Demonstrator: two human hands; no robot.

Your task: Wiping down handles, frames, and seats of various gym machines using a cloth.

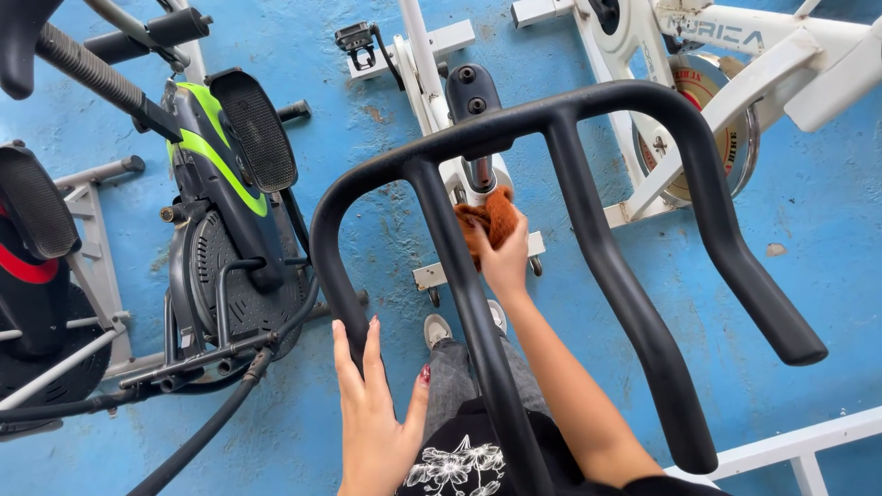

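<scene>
A black handlebar (588, 101) of a white exercise bike fills the middle of the view, with two inner bars running toward me. My right hand (505, 257) reaches between those bars and presses an orange cloth (487, 219) against the bike's stem below the handlebar clamp. My left hand (375, 413) rests flat with fingers together against the left end of the handlebar, holding nothing. My grey trousers and shoes show below.
A black and green elliptical trainer (225, 184) stands to the left on the blue floor (799, 211). Another white bike with a flywheel (712, 119) is at the upper right. A white frame bar (790, 445) crosses the lower right corner.
</scene>
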